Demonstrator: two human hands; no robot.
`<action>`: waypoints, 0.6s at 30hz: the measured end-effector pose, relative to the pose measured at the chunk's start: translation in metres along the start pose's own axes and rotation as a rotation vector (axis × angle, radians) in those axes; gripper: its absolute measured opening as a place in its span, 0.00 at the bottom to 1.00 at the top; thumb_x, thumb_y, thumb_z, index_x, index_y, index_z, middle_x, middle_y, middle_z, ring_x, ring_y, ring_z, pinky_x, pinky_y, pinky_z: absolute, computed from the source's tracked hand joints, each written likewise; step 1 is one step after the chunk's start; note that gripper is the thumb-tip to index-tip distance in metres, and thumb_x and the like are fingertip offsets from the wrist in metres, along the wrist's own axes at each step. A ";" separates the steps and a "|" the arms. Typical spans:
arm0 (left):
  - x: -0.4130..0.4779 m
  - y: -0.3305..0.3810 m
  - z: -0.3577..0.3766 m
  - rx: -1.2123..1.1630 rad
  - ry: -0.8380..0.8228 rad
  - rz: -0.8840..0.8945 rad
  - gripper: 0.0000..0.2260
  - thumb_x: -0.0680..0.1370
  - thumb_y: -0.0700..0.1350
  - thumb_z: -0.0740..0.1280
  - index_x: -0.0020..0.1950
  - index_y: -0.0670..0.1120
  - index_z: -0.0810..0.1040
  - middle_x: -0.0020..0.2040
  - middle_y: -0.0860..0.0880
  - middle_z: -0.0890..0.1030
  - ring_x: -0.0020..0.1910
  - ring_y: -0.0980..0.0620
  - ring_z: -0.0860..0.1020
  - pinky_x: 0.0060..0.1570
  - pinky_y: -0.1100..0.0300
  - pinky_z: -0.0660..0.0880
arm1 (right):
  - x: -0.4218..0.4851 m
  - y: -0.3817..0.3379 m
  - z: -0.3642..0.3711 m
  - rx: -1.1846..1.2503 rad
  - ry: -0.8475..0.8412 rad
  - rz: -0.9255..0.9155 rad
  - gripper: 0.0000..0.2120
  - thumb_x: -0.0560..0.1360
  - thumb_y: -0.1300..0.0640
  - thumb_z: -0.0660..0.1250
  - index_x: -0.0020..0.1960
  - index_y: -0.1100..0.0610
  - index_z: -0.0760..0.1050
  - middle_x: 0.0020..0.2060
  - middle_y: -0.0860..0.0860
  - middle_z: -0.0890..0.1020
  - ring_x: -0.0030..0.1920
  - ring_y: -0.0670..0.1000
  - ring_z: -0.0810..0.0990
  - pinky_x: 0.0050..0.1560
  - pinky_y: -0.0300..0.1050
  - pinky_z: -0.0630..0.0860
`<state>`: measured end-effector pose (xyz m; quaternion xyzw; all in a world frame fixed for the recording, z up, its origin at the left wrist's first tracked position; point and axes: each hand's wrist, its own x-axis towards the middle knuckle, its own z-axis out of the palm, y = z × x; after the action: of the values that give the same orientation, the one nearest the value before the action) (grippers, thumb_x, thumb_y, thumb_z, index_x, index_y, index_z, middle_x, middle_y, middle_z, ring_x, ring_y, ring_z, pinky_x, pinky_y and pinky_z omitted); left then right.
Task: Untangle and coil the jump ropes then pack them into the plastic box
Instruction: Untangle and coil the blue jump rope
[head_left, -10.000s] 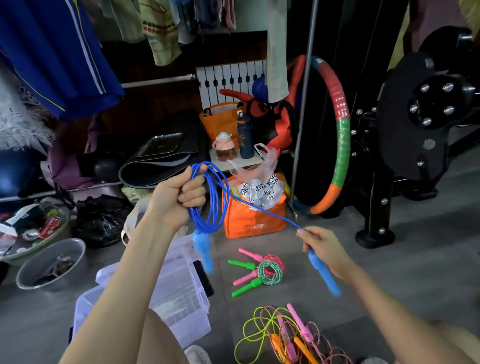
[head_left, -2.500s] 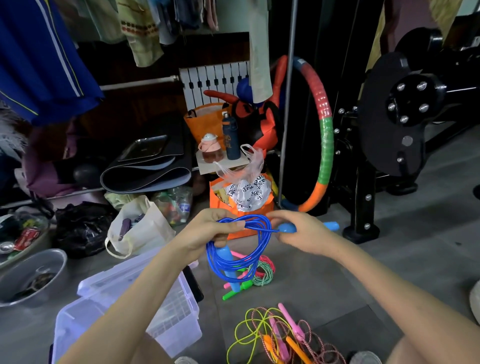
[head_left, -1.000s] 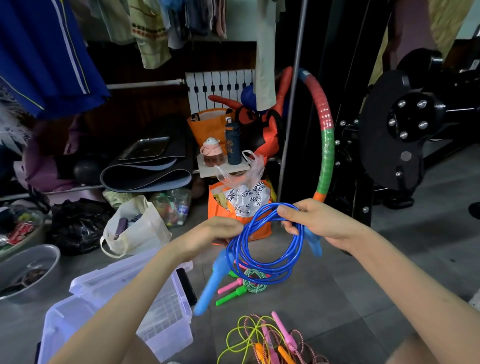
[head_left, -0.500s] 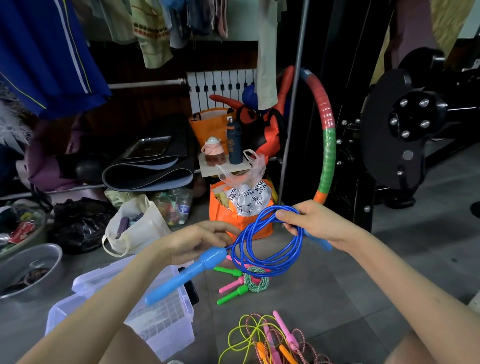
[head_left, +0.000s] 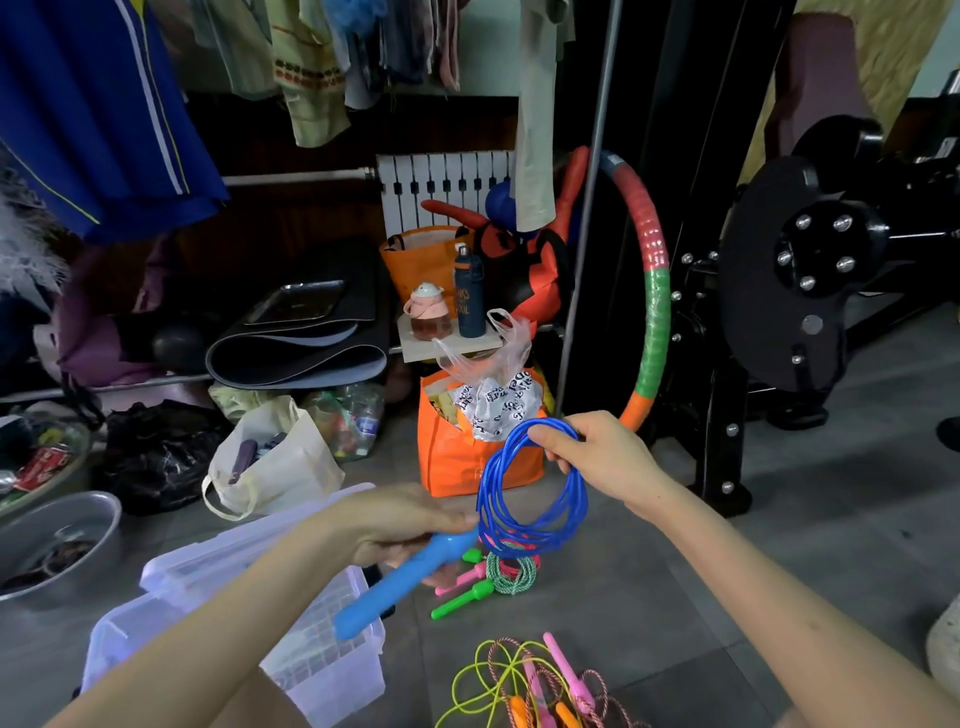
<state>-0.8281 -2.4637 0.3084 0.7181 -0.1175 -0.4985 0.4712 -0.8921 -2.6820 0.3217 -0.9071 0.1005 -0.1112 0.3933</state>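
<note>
blue rope: smooth glossy plastic cord wound into a round multi-loop coil, hanging upright just above & right of the box. r. hand pinches the coil's top, thumb & fingers clamped on the strands. l. hand has its fingers curled round the upper end of the handle, a smooth rounded blue plastic cylinder. handle's long axis runs diagonal: free end points down-left over the box's right rim, cord end up-right at the coil's lower left. box: clear ribbed plastic, rectangular, open, w/ lid askew at its far side. right of box, on the floor: small coiled ropes, braided cord w/ green & pink handles. nearer, right of box: tangle of yellow, pink & orange ropes. floor: grey matt tiles. behind box: orange bag, striped hoop, hanging clothes.
</note>
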 end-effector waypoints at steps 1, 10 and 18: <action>0.001 -0.003 0.002 -0.005 0.015 -0.023 0.12 0.77 0.47 0.66 0.40 0.39 0.74 0.27 0.45 0.77 0.24 0.52 0.76 0.23 0.65 0.72 | 0.001 0.001 0.001 0.019 0.007 0.004 0.22 0.73 0.39 0.64 0.34 0.57 0.78 0.26 0.47 0.78 0.30 0.43 0.75 0.41 0.45 0.72; 0.001 -0.008 -0.017 -0.670 0.066 0.022 0.16 0.67 0.46 0.67 0.49 0.37 0.74 0.34 0.45 0.74 0.26 0.52 0.71 0.23 0.66 0.63 | 0.002 0.015 0.009 0.252 0.047 0.039 0.21 0.75 0.42 0.63 0.29 0.54 0.74 0.23 0.47 0.76 0.29 0.45 0.72 0.40 0.47 0.70; -0.005 -0.001 0.010 -0.628 0.276 0.336 0.13 0.69 0.35 0.69 0.53 0.34 0.75 0.38 0.43 0.82 0.33 0.51 0.82 0.31 0.62 0.79 | -0.002 0.009 0.015 0.396 0.035 0.071 0.21 0.76 0.46 0.63 0.29 0.56 0.73 0.24 0.50 0.76 0.27 0.45 0.70 0.35 0.42 0.67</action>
<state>-0.8389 -2.4649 0.3103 0.5698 -0.0106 -0.3248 0.7548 -0.8905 -2.6766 0.3048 -0.8059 0.1153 -0.1307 0.5658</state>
